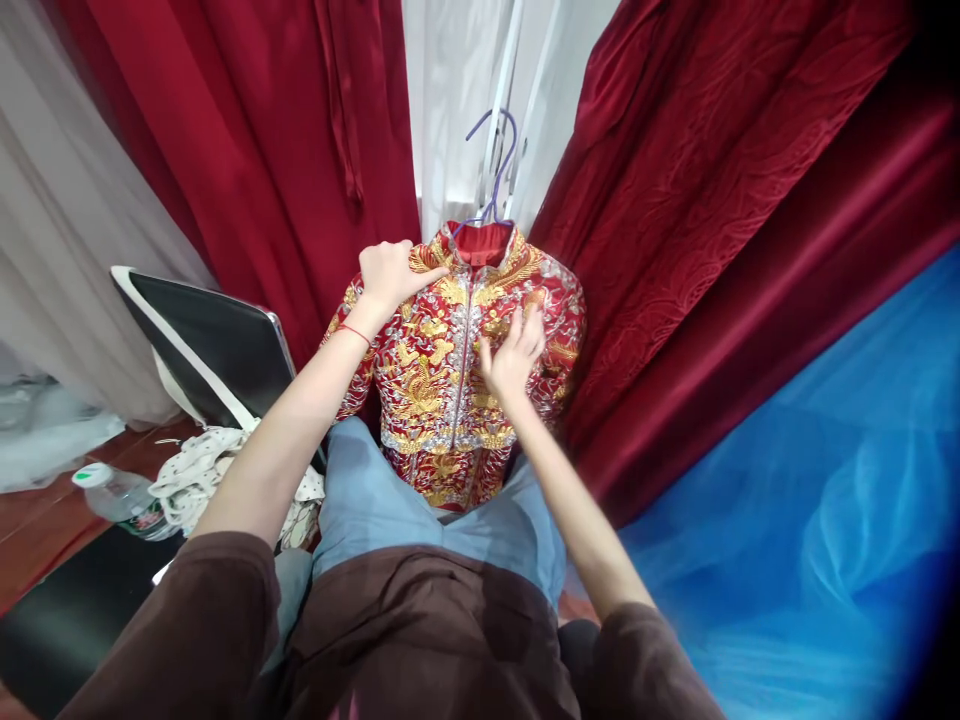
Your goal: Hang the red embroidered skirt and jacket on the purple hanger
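A red jacket with gold and silver embroidery hangs upright on a purple hanger between my knees. My left hand is at the jacket's shoulder on the left, its thumb stretched toward the collar and its other fingers curled over the shoulder fabric. On the right side of the chest, my right hand rests on or just over the embroidery, fingers spread and slightly blurred. The front closure runs down the jacket between both hands.
Red curtains hang on both sides, with white fabric behind. At the left are a black and white chair back, a plastic bottle and a dotted cloth. Blue tulle spreads at the right.
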